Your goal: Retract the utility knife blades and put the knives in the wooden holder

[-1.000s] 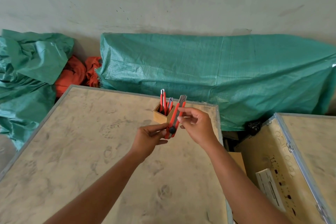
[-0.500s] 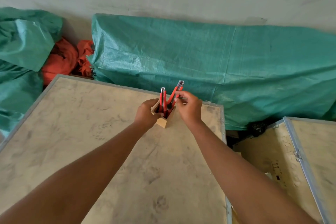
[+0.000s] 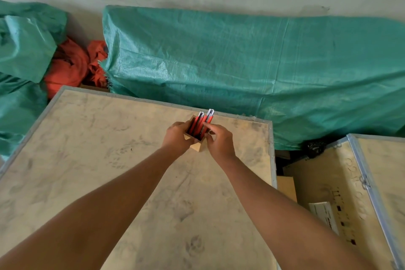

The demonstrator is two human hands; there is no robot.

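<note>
A small wooden holder [image 3: 196, 146] stands near the far right of the plywood crate top [image 3: 92, 160]. Several red utility knives [image 3: 199, 124] stand upright inside it, metal tips up. My left hand [image 3: 177, 138] wraps around the holder's left side. My right hand [image 3: 219, 140] is at its right side, with fingertips touching the rightmost knife [image 3: 208, 119], which sits in the holder. No blade shows past the tips as far as I can tell.
A second crate [image 3: 372, 182] with a metal edge lies to the right, across a dark gap [image 3: 285, 160] holding cardboard. Green tarpaulin [image 3: 241, 61] covers bulky things behind, with orange cloth [image 3: 72, 66] at the left. A grey wall rises beyond.
My right hand carried the red knife from in front of the holder down into it. My left hand moved from the knife's lower end to the holder's side.
</note>
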